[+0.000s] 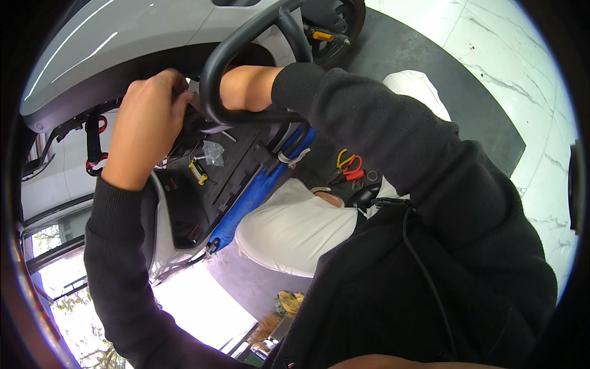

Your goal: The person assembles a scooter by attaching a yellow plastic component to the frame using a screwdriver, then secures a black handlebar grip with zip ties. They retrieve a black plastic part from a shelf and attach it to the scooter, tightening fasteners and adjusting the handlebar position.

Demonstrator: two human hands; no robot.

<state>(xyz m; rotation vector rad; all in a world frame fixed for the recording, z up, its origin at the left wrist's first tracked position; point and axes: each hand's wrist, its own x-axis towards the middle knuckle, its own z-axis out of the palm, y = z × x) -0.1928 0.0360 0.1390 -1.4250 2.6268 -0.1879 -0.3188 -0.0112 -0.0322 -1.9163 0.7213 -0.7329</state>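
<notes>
Left hand [146, 120] by a grey vehicle panel [153, 27], right forearm [251, 88] through a curved black bar [211, 83], crumpled clear bag [213, 154], yellow tool [198, 172], red-handled tool [353, 165] on dark floor [479, 120].

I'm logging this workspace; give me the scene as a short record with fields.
Left hand: bent fingers near the pale panel's dark edge; any held item unclear
Right hand: mostly hidden behind the black bar
Footboard: yellow-and-black tool, clear plastic bag
Footboard edge: blue strip
Dark floor: yellow-handled tool, red-handled tool
</notes>
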